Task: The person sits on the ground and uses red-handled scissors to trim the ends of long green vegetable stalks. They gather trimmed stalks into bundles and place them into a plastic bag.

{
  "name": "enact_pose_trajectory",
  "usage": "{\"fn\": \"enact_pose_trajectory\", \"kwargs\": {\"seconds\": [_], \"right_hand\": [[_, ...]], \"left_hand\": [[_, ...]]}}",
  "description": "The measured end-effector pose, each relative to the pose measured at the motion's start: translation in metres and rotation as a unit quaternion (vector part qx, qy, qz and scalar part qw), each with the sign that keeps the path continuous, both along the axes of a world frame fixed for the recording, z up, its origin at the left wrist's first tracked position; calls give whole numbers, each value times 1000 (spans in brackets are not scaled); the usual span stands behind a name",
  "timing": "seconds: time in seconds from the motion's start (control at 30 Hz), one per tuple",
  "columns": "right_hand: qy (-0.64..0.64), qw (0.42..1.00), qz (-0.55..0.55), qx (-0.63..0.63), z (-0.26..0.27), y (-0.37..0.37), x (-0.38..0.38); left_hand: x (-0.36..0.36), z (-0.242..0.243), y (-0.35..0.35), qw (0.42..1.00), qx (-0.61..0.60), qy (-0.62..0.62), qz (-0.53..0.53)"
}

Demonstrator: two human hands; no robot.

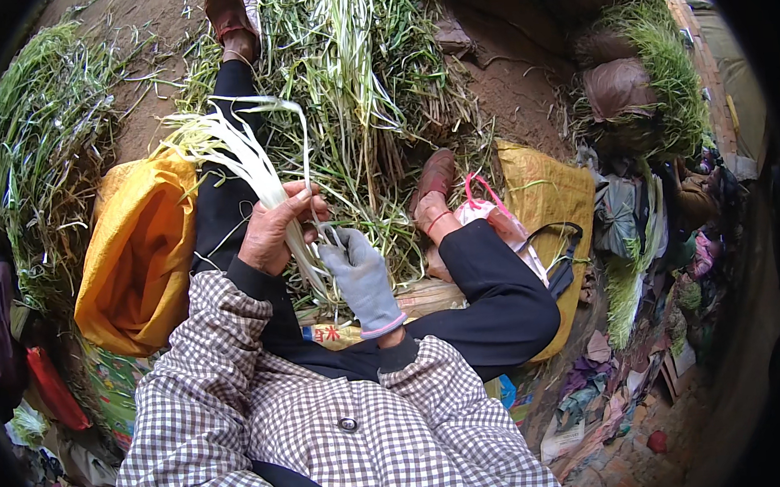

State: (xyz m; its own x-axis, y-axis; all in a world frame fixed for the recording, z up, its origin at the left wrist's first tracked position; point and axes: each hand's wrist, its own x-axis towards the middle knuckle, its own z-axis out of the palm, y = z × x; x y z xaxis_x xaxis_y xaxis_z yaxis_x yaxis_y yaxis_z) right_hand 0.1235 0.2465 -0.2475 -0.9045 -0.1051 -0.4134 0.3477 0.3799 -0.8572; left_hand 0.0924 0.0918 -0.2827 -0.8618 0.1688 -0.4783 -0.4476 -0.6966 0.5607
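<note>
My bare left hand (274, 227) is closed around a bunch of long white stalks (251, 159) with pale yellow-green tips that point to the upper left. My right hand (359, 272), in a grey glove with a pink cuff edge, is beside the bunch's lower part. Its thumb and fingers pinch a thin pale stalk (305, 148), which rises past my left fingers and bends over the bunch. The stalks' lower ends hang between the hands, partly hidden by them. Beyond my hands lies a large heap of green and white stalks (360, 78) between my outstretched legs.
An open yellow woven sack (140, 259) stands by my left leg. Another heap of greens (43, 151) is at the far left. A flat yellow sack (561, 186) and a pink plastic bag (496, 220) lie by my right leg. Greens and scattered plastic bags (616, 213) are further right.
</note>
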Motion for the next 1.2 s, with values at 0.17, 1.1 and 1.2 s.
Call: {"fn": "enact_pose_trajectory", "kwargs": {"seconds": [0.17,1.1,1.2], "right_hand": [[-46,993,-66,-90,-3,10,15],[23,962,78,262,-76,23,-56],[99,965,59,236,-50,9,-39]], "left_hand": [[-4,-5,-15,996,-10,-11,88],[-45,-48,14,984,-137,-111,9],[-40,-42,13,980,-167,-106,-27]]}}
